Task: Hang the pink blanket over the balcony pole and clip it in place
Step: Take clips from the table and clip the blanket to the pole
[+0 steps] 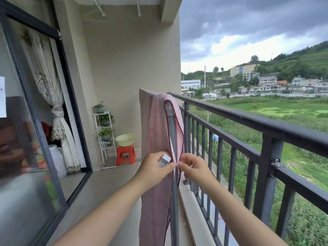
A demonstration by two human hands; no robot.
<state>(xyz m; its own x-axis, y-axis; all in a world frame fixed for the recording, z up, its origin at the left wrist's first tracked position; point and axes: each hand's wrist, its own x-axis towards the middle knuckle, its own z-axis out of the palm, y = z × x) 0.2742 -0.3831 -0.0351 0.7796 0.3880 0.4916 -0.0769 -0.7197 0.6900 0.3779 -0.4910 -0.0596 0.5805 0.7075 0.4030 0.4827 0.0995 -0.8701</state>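
The pink blanket (156,128) with a dark red hem hangs folded over a grey metal pole (171,132) that runs along the inside of the balcony railing. My left hand (156,167) holds a small white clip (164,160) and pinches the blanket's edge below the pole. My right hand (192,166) pinches the opposite hem, so the two edges meet between my fingertips. The blanket's lower end drops out of view at the bottom.
A black metal railing (248,121) runs along the right, with fields and buildings beyond. A sliding glass door (35,121) with a tied curtain is on the left. At the far wall stand a white plant rack (104,135) and a basin (125,139) on a red stool (125,155).
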